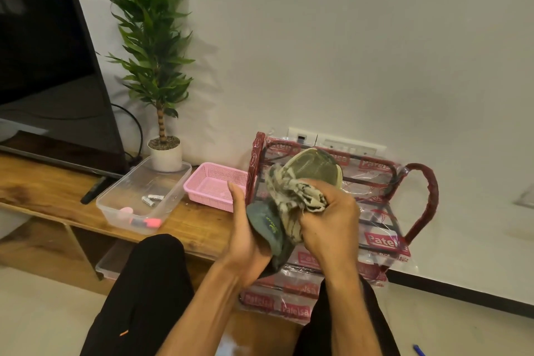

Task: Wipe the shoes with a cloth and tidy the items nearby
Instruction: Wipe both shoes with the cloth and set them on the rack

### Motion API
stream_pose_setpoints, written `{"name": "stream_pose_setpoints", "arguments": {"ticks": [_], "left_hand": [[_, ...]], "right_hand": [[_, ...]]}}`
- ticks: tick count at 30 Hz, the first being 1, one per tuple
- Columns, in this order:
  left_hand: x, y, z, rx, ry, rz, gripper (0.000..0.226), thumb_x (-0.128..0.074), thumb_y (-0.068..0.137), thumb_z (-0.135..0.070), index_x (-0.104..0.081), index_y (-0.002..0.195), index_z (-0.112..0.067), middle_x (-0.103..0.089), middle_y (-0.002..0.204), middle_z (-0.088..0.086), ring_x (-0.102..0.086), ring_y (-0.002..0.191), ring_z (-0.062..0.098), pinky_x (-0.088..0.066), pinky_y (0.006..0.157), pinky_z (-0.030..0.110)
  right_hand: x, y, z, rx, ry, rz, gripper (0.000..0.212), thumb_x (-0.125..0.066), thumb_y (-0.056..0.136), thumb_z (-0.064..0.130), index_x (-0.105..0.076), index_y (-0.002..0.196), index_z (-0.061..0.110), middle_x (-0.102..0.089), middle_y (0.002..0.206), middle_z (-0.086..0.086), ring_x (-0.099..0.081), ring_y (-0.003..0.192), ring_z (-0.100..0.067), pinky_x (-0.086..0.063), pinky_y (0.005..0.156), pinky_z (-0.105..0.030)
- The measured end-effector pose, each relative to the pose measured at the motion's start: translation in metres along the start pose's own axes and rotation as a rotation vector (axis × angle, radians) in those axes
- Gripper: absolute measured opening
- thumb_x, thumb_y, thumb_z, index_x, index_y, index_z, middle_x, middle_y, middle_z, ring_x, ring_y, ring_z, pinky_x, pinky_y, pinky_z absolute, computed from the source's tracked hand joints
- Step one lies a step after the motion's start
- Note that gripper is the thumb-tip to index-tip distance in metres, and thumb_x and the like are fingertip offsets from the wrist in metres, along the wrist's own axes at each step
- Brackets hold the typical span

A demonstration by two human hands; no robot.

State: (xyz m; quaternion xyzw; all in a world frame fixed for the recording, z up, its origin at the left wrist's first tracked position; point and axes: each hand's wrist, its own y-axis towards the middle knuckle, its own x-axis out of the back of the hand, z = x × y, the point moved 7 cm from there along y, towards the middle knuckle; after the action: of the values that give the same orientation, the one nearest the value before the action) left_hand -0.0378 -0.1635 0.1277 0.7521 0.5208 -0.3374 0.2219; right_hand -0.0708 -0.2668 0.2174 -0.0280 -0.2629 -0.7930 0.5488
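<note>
Your left hand [245, 240] wraps the shoe [267, 228], held in the air before the rack [430, 191], past the right end of the bench [57, 191]. Your right hand [332, 225] fists the bunched cloth [291, 196] against it. Brace the shoe and wipe in short strokes; contact seems to be on its side.

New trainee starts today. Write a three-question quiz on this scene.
1. True or false: the left hand holds the shoe.
2. Where do the batteries lie? A) basket B) tub C) pot
3. Fill in: the right hand grips the ____ against the shoe.

Key: 1 true; 2 B; 3 cloth.
</note>
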Motion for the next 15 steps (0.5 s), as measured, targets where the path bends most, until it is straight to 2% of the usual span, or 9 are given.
{"name": "stream_pose_setpoints", "arguments": {"ticks": [2, 3, 6, 8, 10, 13, 15], "left_hand": [[0.0, 0.002, 0.002, 0.014, -0.021, 0.004, 0.104, -0.016, 0.081, -0.086, -0.045, 0.146, -0.01, -0.051, 0.145, 0.02, -0.046, 0.137, 0.032, -0.033, 0.114, 0.046], [0.003, 0.004, 0.004, 0.016, -0.027, -0.003, 0.103, -0.017, 0.081, -0.086, -0.047, 0.145, -0.011, -0.053, 0.143, 0.02, -0.049, 0.136, 0.032, -0.033, 0.114, 0.046], [0.01, 0.005, 0.005, 0.002, 0.003, -0.007, 0.1, -0.017, 0.084, -0.084, -0.052, 0.14, -0.009, -0.059, 0.136, 0.021, -0.055, 0.129, 0.033, -0.037, 0.111, 0.05], [0.013, 0.005, 0.005, -0.004, 0.02, -0.027, 0.096, -0.018, 0.087, -0.08, -0.054, 0.139, -0.008, -0.06, 0.134, 0.022, -0.057, 0.127, 0.033, -0.04, 0.11, 0.05], [0.012, 0.005, 0.008, 0.007, 0.025, -0.032, 0.09, -0.018, 0.09, -0.077, -0.053, 0.14, -0.011, -0.058, 0.137, 0.02, -0.055, 0.129, 0.031, -0.044, 0.106, 0.046], [0.014, 0.004, 0.012, 0.024, 0.036, -0.075, 0.083, -0.019, 0.093, -0.074, -0.061, 0.134, -0.015, -0.06, 0.136, 0.018, -0.057, 0.128, 0.03, -0.047, 0.101, 0.041], [0.013, 0.004, 0.012, 0.01, 0.053, -0.07, 0.081, -0.018, 0.093, -0.073, -0.061, 0.133, -0.016, -0.062, 0.134, 0.015, -0.059, 0.126, 0.027, -0.049, 0.099, 0.039]], "right_hand": [[-0.002, 0.0, 0.002, 0.018, -0.055, -0.072, 0.039, -0.074, 0.072, -0.001, -0.077, 0.097, 0.028, -0.074, 0.088, 0.015, -0.066, 0.082, 0.004, -0.058, 0.074, -0.021], [-0.006, 0.0, 0.002, 0.015, -0.072, -0.023, 0.037, -0.073, 0.073, -0.001, -0.078, 0.096, 0.028, -0.075, 0.087, 0.015, -0.067, 0.081, 0.004, -0.059, 0.072, -0.025], [-0.024, -0.006, 0.002, -0.053, -0.017, 0.301, 0.028, -0.078, 0.073, 0.0, -0.079, 0.087, 0.024, -0.076, 0.08, 0.011, -0.071, 0.078, -0.005, -0.06, 0.072, -0.041], [-0.027, -0.006, 0.0, -0.101, 0.031, 0.382, 0.024, -0.081, 0.072, 0.002, -0.078, 0.084, 0.022, -0.077, 0.079, 0.008, -0.073, 0.079, -0.011, -0.059, 0.074, -0.046], [-0.022, 0.004, -0.003, -0.07, -0.035, 0.233, 0.027, -0.076, 0.074, 0.0, -0.078, 0.085, 0.025, -0.075, 0.077, 0.011, -0.071, 0.075, -0.007, -0.06, 0.071, -0.043], [-0.013, 0.011, -0.003, -0.056, -0.164, -0.02, 0.03, -0.071, 0.075, 0.001, -0.077, 0.088, 0.027, -0.073, 0.076, 0.013, -0.066, 0.071, -0.003, -0.06, 0.07, -0.037], [-0.022, 0.009, -0.007, -0.097, -0.139, 0.068, 0.024, -0.074, 0.074, 0.004, -0.076, 0.082, 0.026, -0.074, 0.074, 0.01, -0.067, 0.069, -0.004, -0.06, 0.067, -0.038]]}}
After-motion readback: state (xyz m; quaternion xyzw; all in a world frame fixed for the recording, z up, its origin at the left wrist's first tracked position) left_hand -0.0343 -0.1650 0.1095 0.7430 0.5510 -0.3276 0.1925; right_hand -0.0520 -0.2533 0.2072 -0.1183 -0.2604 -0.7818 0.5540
